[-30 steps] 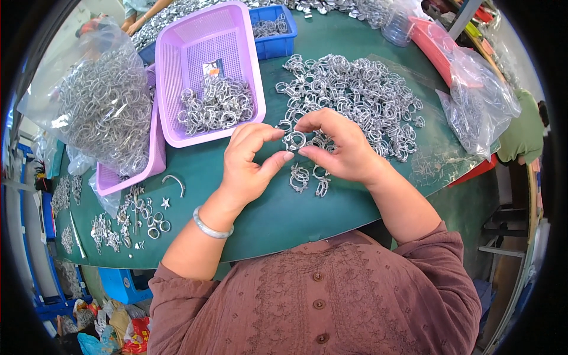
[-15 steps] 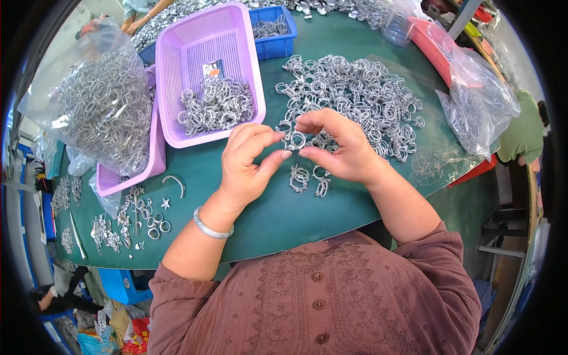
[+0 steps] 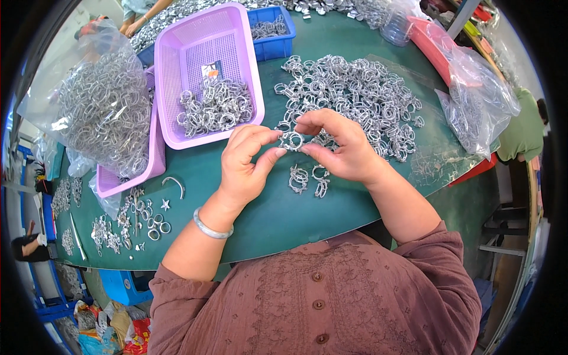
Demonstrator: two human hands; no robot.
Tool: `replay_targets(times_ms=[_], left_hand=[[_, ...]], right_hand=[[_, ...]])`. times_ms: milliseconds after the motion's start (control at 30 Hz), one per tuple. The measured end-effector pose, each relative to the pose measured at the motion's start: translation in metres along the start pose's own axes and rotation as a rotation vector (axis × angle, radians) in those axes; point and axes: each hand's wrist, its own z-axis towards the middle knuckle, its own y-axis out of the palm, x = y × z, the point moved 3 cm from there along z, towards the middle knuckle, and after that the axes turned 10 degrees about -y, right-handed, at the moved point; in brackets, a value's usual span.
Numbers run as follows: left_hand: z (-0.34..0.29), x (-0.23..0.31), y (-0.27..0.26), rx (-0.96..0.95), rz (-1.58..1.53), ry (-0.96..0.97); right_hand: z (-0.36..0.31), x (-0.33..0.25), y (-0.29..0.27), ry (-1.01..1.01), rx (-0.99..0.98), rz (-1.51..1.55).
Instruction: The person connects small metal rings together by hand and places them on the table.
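Observation:
Between the fingertips of both my hands is a small cluster of silver-grey metal rings (image 3: 292, 141). My left hand (image 3: 245, 163), with a pale bangle (image 3: 212, 225) at the wrist, pinches it from the left. From the other side, my right hand (image 3: 346, 148) grips it with thumb and forefinger. Just below lie two more ring clusters (image 3: 298, 179) on the green table (image 3: 284, 222). A large pile of metal rings (image 3: 355, 103) spreads behind my right hand. Beyond my left hand, a purple basket (image 3: 163, 89) holds a heap of similar ring pieces (image 3: 216, 106).
At left, a clear bag of rings (image 3: 103, 106) rests in another purple basket (image 3: 155, 160). Loose rings and a star (image 3: 165, 204) lie nearer me. A blue bin (image 3: 275, 47) stands behind; a pink basket (image 3: 429, 50) and plastic bag (image 3: 476, 106) sit at right.
The ring cluster has turned slightly between my fingertips; my hands stay in nearly the same place. A person at the far lower left has shifted position.

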Motion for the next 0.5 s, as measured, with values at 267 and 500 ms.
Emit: replay_targets(times_ms=[267,500], left_hand=[[-0.0002,-0.0001,0.0006,0.007,-0.019,0.005],[-0.0008,0.0003,-0.0004,-0.007,-0.013,0.008]], right_hand=[[0.0025,0.0010,-0.0007,-0.070,0.027,-0.084],[0.0035,-0.0008,-0.0020,-0.076,0.040,-0.106]])
